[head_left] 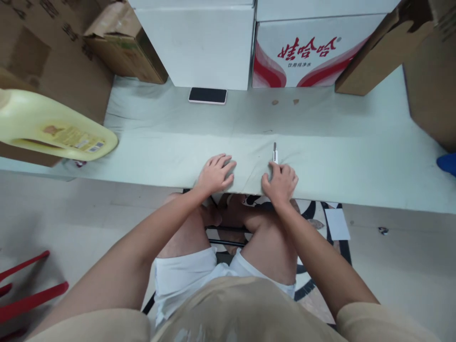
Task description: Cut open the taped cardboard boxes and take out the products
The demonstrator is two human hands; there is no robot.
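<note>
Two hands showed on my head feed, both at the near edge of the pale green tabletop [160, 142]. The right hand [280, 184] lay over the near end of a slim white cutter-like tool [275, 154], whose grey tip pointed away from the fingers; because they covered its lower end, I could not tell whether they were clamped on it or only touching it. Left of that grip, the left hand [215, 174] rested with its fingers loosely apart, its palm hidden from me. Well beyond the right hand I saw two brown bits [275, 102], too small to identify, and behind them a white box with red lettering [306, 52], cut off at the top. Beyond the left hand lay a phone [208, 96], just before a plain white box [206, 47]. Far left of both hands, a yellow bottle [60, 126] lost its outer end to the frame; far right, a blue object [447, 163] was cropped too tightly for me to name
</note>
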